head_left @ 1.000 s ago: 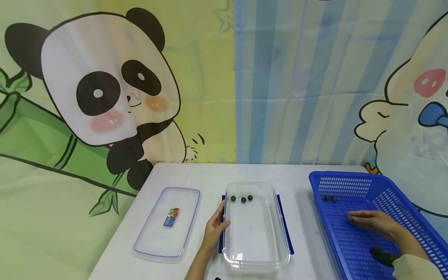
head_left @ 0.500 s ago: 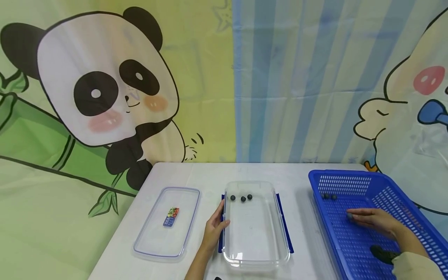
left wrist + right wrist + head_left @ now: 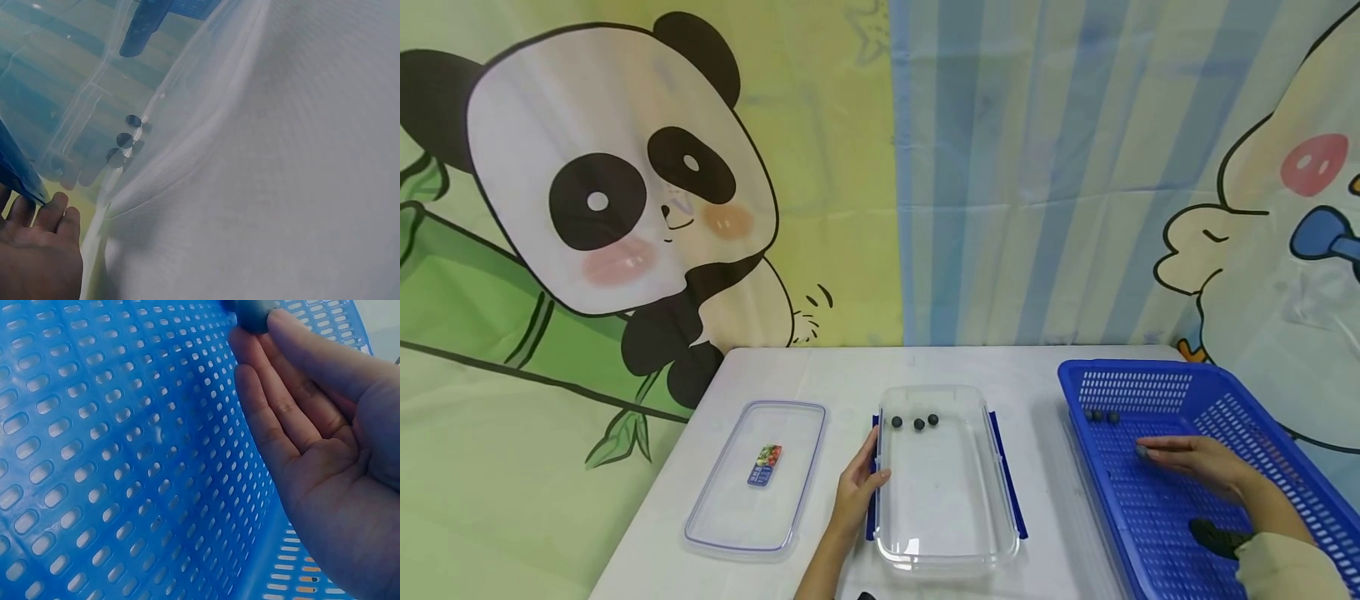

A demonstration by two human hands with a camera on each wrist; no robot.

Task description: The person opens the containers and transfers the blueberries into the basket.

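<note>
My right hand is over the blue basket, pinching a small dark blueberry between thumb and fingertips. In the right wrist view, the other fingers extend below the berry. Several more blueberries lie by the basket's far left corner. My left hand grips the left side of a clear plastic container, thumb over the rim and fingers along the outside. In the left wrist view, its fingertips are right at a blue side flap. Three blueberries sit inside the container at its far end.
A clear lid with a colourful label lies flat left of the container. The blue perforated basket stands on the right of the white table. A dark wristband shows at the right wrist. A printed curtain hangs behind.
The head view has shifted slightly. My right hand, still pinching the blueberry, has risen a little over the basket; my left hand keeps its place on the container.
</note>
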